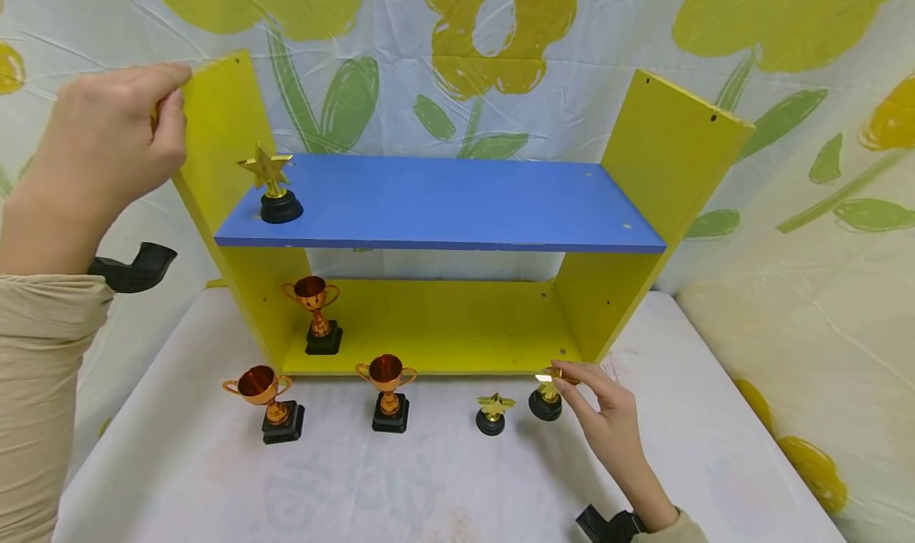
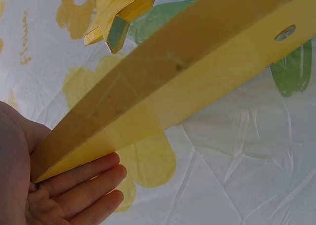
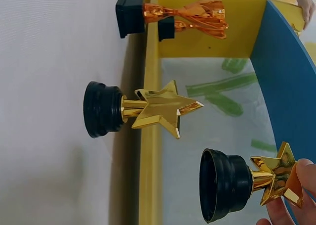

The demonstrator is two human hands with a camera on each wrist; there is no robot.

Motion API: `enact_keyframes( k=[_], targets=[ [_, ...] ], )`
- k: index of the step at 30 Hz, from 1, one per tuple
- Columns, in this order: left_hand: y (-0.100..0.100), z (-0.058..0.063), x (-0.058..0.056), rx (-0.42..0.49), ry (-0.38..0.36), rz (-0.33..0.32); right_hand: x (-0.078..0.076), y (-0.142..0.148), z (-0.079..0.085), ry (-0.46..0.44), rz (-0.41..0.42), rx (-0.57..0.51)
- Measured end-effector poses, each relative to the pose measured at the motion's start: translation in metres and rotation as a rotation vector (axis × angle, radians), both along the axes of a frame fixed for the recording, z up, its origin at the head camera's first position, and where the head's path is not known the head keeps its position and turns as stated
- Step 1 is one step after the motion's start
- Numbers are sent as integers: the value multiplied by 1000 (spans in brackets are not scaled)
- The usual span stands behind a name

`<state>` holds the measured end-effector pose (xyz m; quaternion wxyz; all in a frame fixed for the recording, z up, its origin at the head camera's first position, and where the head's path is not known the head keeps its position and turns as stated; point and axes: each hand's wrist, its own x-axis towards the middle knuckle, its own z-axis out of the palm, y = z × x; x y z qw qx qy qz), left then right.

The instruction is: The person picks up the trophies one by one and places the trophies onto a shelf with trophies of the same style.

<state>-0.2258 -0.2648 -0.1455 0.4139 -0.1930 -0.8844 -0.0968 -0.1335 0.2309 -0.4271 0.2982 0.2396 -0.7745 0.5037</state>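
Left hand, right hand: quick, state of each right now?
Left hand: closed, gripping the flat yellow side panel.
Right hand: closed, pinching a shiny, black-based gold star trophy.

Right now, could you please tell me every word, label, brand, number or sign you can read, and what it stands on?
No text reads with certainty.
White flower-printed fabric backdrop: sideways yellow lettering, too blurred.
White tabletop: faint marks, possibly lettering, unreadable.
Gold star trophy with black round base: none visible.

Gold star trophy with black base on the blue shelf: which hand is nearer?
Left hand: it grips the yellow side panel beside that trophy. The right hand, lower and well right, pinches another gold star trophy.
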Motion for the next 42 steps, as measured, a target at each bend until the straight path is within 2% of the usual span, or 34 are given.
enact_keyframes(
  k=[3,9,17,28,42],
  targets=[
    [0,-1,0,-3,19,-18,0,0,1,-6,-6,3],
    [-1,-1,0,2,0,0,0,-4,7,9,-13,11],
    [0,1,2,-5,-14,14,1,-7,15,-53,-40,34],
    [2,2,6,-2,-26,27,-5,-14,27,62,2,36],
    [2,1,8,-5,-16,23,-13,-22,47,120,28,12]
  ],
)
